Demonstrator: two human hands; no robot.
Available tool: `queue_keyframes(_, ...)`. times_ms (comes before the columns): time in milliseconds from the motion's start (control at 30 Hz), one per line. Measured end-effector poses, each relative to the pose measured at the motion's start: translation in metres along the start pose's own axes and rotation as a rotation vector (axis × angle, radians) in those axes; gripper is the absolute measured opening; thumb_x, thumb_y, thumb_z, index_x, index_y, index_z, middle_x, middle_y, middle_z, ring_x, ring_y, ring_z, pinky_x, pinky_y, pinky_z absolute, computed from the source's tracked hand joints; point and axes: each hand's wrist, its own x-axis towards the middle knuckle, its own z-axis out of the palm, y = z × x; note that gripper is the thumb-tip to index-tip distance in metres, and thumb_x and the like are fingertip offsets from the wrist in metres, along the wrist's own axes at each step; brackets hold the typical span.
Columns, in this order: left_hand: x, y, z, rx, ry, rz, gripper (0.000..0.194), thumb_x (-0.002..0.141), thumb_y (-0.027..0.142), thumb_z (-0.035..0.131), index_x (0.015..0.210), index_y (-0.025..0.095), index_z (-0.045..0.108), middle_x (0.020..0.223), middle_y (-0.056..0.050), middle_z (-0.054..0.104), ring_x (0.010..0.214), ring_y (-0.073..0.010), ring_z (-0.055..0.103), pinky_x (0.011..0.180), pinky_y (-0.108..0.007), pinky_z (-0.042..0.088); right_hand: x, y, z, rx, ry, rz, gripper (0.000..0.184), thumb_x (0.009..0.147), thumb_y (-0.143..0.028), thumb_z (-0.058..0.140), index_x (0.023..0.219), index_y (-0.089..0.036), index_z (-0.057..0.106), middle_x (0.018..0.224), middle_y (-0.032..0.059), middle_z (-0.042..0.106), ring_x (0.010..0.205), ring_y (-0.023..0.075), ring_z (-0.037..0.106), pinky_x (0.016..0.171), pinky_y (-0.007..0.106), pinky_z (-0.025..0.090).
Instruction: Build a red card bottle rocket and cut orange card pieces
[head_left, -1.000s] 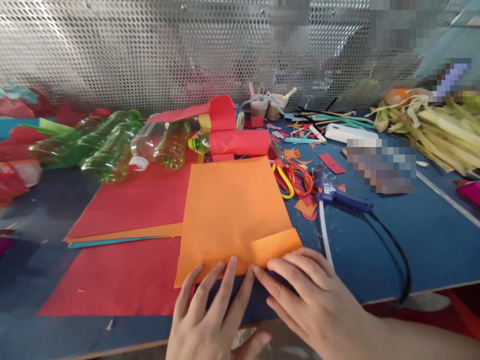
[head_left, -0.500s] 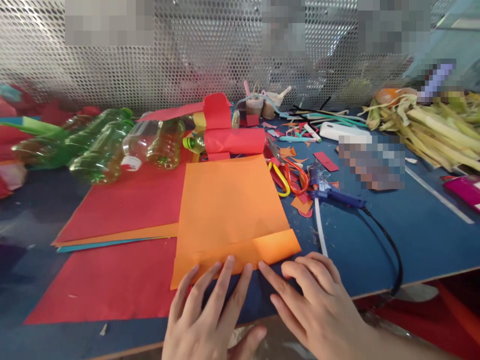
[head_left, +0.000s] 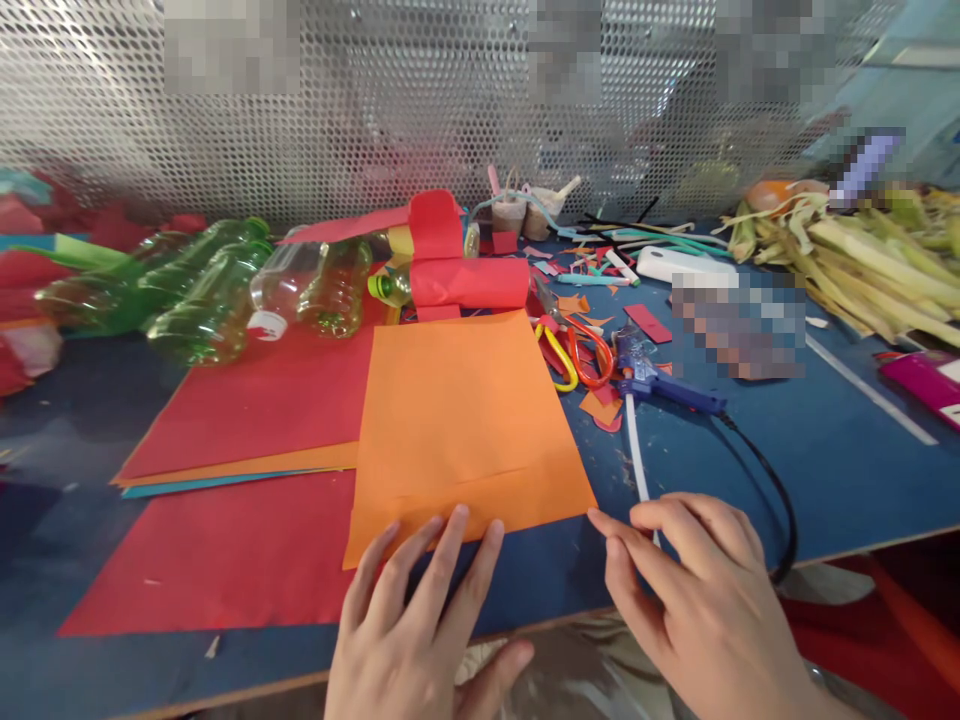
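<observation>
Near the front edge of the blue table (head_left: 847,480), orange sheet (head_left: 457,400) lies flat, partly over red paper (head_left: 262,410); left hand (head_left: 409,620) open, fingers spread, fingertips on its near edge, right hand (head_left: 697,590) open, fingers loosely bent, one fingertip at the near right corner. Compared with the earlier frames, right hand has shifted outward from mid-edge to that corner, and the raised near strip now lies flatter. Markings on the blue glue gun (head_left: 667,385), right of the sheet, too small to read.
</observation>
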Motion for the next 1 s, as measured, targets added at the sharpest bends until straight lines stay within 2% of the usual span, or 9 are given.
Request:
queue_keyframes(67,0.000,0.000,0.001,0.003,0.010,0.001,0.060,0.076,0.052,0.060,0.126,0.018,0.058,0.122,-0.013,0.063,0.101,-0.0306,0.054,0.092,-0.046,0.034,0.003,-0.003,-0.002,0.030,0.040,-0.025,0.020,0.086,-0.015,0.055,0.079,-0.013,0.074,0.069,0.0072,0.059,0.073,0.0210,0.048,0.073,0.036,0.039)
queue_keyframes(200,-0.003,0.001,0.002,0.004,0.008,0.011,0.063,0.076,0.054,0.060,0.127,0.019,0.057,0.123,-0.012,0.063,0.101,-0.0303,0.055,0.093,-0.045,0.034,0.003,-0.015,0.008,0.139,-0.020,-0.142,0.025,0.090,-0.023,0.053,0.107,-0.017,0.070,0.078,0.0058,0.062,0.078,0.0203,0.051,0.079,0.035,0.041)
queue_keyframes(300,-0.004,0.001,-0.001,-0.006,-0.009,-0.002,0.061,0.078,0.054,0.058,0.128,0.020,0.056,0.125,-0.010,0.062,0.104,-0.0282,0.056,0.097,-0.042,0.033,0.000,-0.020,0.021,0.171,-0.046,-0.078,0.026,0.093,-0.025,0.049,0.103,-0.019,0.072,0.085,0.0058,0.066,0.084,0.0210,0.053,0.081,0.035,0.041)
queue_keyframes(400,-0.003,0.004,-0.006,-0.032,-0.015,-0.033,0.055,0.081,0.050,0.056,0.128,0.020,0.056,0.126,-0.007,0.063,0.110,-0.0237,0.056,0.106,-0.036,0.028,-0.005,-0.020,0.030,0.202,-0.010,-0.058,0.023,0.092,-0.024,0.051,0.101,-0.021,0.072,0.093,0.0043,0.070,0.091,0.0208,0.057,0.088,0.037,0.039)
queue_keyframes(533,-0.006,0.007,-0.011,-0.034,-0.007,-0.082,0.052,0.086,0.042,0.051,0.131,0.017,0.052,0.126,-0.005,0.064,0.120,-0.0188,0.053,0.112,-0.028,0.022,-0.008,-0.017,0.033,0.258,0.006,-0.054,0.022,0.092,-0.023,0.052,0.105,-0.024,0.069,0.093,-0.0002,0.073,0.089,0.0170,0.063,0.100,0.039,0.032)
queue_keyframes(633,-0.016,0.006,-0.011,0.016,-0.022,-0.071,0.055,0.085,0.038,0.052,0.133,0.011,0.048,0.128,-0.007,0.062,0.122,-0.0189,0.053,0.113,-0.027,0.022,-0.009,-0.016,0.032,0.266,-0.018,-0.046,0.023,0.094,-0.024,0.051,0.107,-0.025,0.069,0.094,-0.0010,0.074,0.087,0.0155,0.065,0.101,0.038,0.031)
queue_keyframes(733,-0.031,0.000,-0.011,0.077,-0.039,-0.081,0.059,0.084,0.035,0.053,0.135,0.006,0.045,0.130,-0.012,0.060,0.120,-0.0218,0.055,0.111,-0.030,0.026,-0.009,-0.016,0.031,0.260,-0.034,-0.045,0.024,0.094,-0.025,0.049,0.108,-0.026,0.069,0.095,-0.0006,0.074,0.086,0.0152,0.067,0.101,0.038,0.031)
queue_keyframes(833,-0.045,-0.009,-0.014,0.073,-0.031,-0.125,0.060,0.085,0.031,0.050,0.139,0.008,0.040,0.126,-0.011,0.063,0.114,-0.0228,0.060,0.102,-0.032,0.040,-0.009,-0.013,0.029,0.256,-0.040,-0.049,0.024,0.095,-0.025,0.048,0.108,-0.025,0.068,0.096,-0.0006,0.074,0.085,0.0146,0.067,0.101,0.038,0.031)
queue_keyframes(1000,-0.053,-0.020,-0.022,0.058,0.030,-0.122,0.060,0.086,0.028,0.049,0.141,0.008,0.037,0.118,-0.014,0.067,0.101,-0.0253,0.066,0.088,-0.036,0.049,-0.005,-0.006,0.022,0.206,-0.101,-0.163,0.024,0.091,-0.018,0.052,0.110,-0.023,0.066,0.099,-0.0013,0.073,0.086,0.0133,0.068,0.100,0.034,0.033)
